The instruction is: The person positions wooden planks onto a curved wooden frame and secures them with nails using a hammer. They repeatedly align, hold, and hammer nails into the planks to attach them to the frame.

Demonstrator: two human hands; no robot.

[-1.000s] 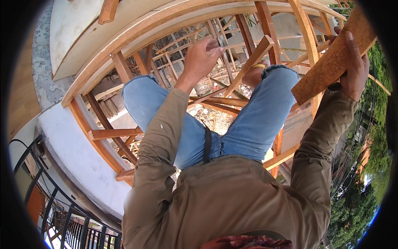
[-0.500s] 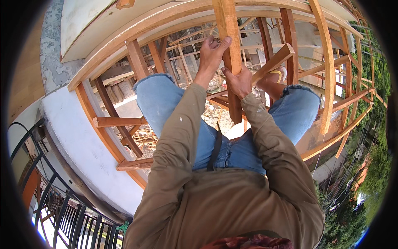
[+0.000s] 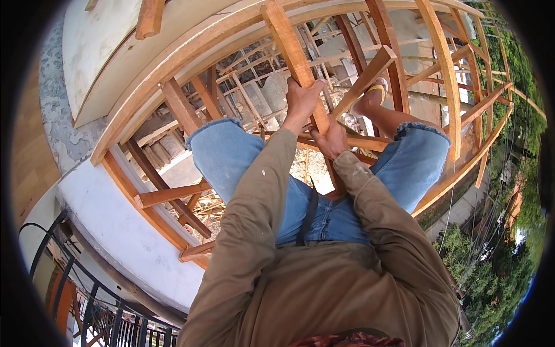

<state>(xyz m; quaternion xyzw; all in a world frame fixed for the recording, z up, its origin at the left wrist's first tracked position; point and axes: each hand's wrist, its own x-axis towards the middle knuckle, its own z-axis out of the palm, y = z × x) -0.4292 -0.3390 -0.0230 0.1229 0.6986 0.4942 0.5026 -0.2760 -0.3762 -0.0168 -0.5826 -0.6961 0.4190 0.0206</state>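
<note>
Both your hands, two in view, are clamped on one squared timber batten (image 3: pixel 290 46): the left hand (image 3: pixel 303 103) closed farther along it, the right hand (image 3: pixel 332 139) just below, nearer your lap. A second ago the right held the batten alone, well out to the side, and the left was free; now it runs out ahead between your knees, so the piece is under a two-handed grip. Nearer than both hands, one black strap (image 3: pixel 308 217) hangs over your single pair of blue jeans (image 3: pixel 231 151). Just right of the hands slants one square-cut timber brace (image 3: pixel 365 81), with one sandalled foot (image 3: pixel 372 99) beside it. Beyond them stand two dark posts (image 3: pixel 388 55); ahead, one long edge beam (image 3: pixel 202 51) crosses behind the batten's far end, though whether they touch you cannot tell.
</note>
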